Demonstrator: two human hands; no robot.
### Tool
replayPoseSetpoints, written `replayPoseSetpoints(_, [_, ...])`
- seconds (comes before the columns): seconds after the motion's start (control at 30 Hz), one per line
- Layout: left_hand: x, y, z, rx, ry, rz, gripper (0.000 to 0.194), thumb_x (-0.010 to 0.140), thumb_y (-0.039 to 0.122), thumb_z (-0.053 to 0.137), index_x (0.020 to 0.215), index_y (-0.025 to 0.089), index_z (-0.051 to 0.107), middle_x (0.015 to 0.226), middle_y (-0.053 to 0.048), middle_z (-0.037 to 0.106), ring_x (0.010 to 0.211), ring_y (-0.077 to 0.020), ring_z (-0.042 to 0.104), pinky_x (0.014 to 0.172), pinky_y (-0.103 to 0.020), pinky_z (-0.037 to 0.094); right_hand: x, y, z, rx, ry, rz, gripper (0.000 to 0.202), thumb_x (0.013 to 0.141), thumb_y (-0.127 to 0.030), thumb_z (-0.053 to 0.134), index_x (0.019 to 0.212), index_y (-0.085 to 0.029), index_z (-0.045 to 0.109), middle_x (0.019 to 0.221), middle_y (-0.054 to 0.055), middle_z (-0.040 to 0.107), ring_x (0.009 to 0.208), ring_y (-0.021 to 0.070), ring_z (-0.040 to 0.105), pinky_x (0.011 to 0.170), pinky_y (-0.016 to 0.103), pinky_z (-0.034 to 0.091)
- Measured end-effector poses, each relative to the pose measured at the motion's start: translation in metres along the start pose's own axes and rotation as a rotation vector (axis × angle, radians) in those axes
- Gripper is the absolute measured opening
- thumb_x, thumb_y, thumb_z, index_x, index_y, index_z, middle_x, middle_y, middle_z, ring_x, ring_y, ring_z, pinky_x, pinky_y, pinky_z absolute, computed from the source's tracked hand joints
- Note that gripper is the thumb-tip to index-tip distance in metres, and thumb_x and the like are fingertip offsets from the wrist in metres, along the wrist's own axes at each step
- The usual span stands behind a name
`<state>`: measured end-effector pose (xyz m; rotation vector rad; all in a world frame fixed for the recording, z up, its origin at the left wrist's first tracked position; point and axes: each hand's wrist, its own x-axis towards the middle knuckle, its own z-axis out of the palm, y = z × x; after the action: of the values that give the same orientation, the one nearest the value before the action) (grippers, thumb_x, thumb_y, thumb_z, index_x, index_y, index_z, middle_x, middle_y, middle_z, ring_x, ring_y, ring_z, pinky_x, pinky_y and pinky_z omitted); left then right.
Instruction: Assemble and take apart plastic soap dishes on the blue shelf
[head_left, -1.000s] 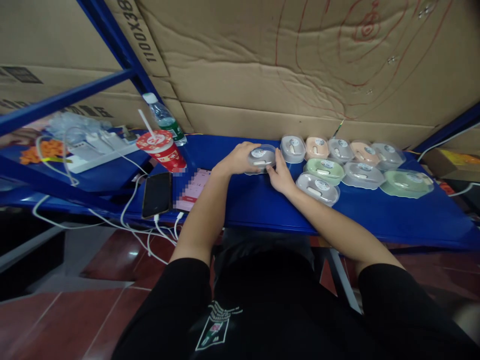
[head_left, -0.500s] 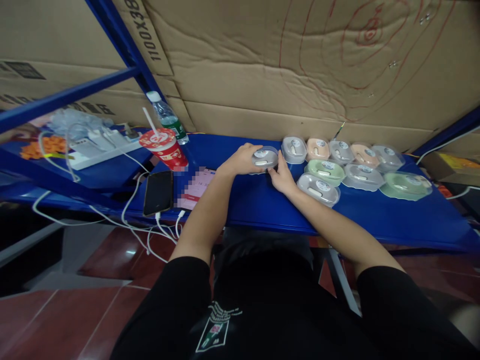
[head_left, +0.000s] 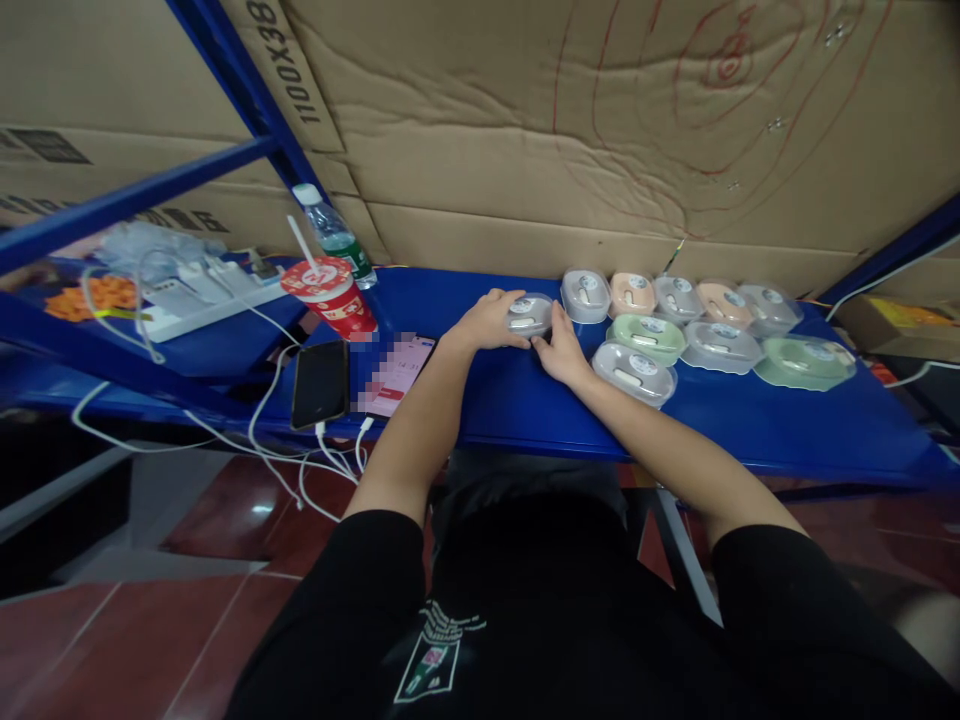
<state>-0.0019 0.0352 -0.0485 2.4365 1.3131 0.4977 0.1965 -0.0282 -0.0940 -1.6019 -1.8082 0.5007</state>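
A small grey container with a clear lid [head_left: 531,316] is held between my two hands on the blue table [head_left: 517,410]. My left hand [head_left: 495,319] wraps its left side, fingers over the far edge. My right hand [head_left: 559,345] presses against its right side with the fingers together. Just to the right, a back row holds a grey container [head_left: 586,297], a peach one [head_left: 632,295] and several more. In front of that row are a green container [head_left: 646,340], a grey one [head_left: 722,346] and another green one [head_left: 805,362]. Nearest me is an oval grey container [head_left: 634,374].
At the left stand a red cup with a straw [head_left: 341,305] and a water bottle [head_left: 337,240]. A black phone [head_left: 320,385] and a lit phone [head_left: 397,375] lie near white cables. A power strip [head_left: 217,300] sits beside a blue frame post [head_left: 247,90]. Cardboard [head_left: 465,130] lines the back.
The camera view has shifted slightly. Both hands stay on the small grey container, which looks turned or tilted a little; the other containers keep their arrangement.
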Motion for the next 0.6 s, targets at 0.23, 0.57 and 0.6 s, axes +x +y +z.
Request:
replayPoseSetpoints(0.23, [0.001,0.002,0.001,-0.013,0.013,-0.007,0.117,0.067,0.053,0.095,0.167,0.015,0.047,0.158,-0.023,0.053,0.148,-0.0405,0.053,0.127,-0.048,0.04,-0.006,0.0,0.002,0.018,0.057,-0.014,0.097,0.095,-0.035,0.067,0.176,-0.01,0.021,0.183,0.025,0.017,0.172,0.0385,0.014,0.137,0.063,0.022])
replayPoseSetpoints(0.57, [0.002,0.004,0.011,-0.108,0.139,-0.087,0.127,0.066,0.066,0.095,0.169,0.015,0.04,0.18,-0.029,0.017,0.166,-0.0512,0.022,0.131,-0.062,0.03,-0.029,-0.021,-0.009,-0.163,0.024,-0.205,0.094,0.096,-0.03,0.068,0.177,-0.017,0.021,0.186,0.019,0.007,0.173,0.0416,0.001,0.136,0.07,0.019])
replayPoseSetpoints(0.6, [0.002,0.007,0.012,-0.106,0.137,-0.087,0.12,0.071,0.063,0.092,0.168,0.014,0.041,0.178,-0.029,0.025,0.165,-0.0494,0.027,0.131,-0.061,0.032,-0.03,-0.023,-0.009,-0.173,0.013,-0.213,0.094,0.096,-0.03,0.068,0.177,-0.017,0.022,0.186,0.019,0.008,0.173,0.0417,0.001,0.136,0.069,0.02])
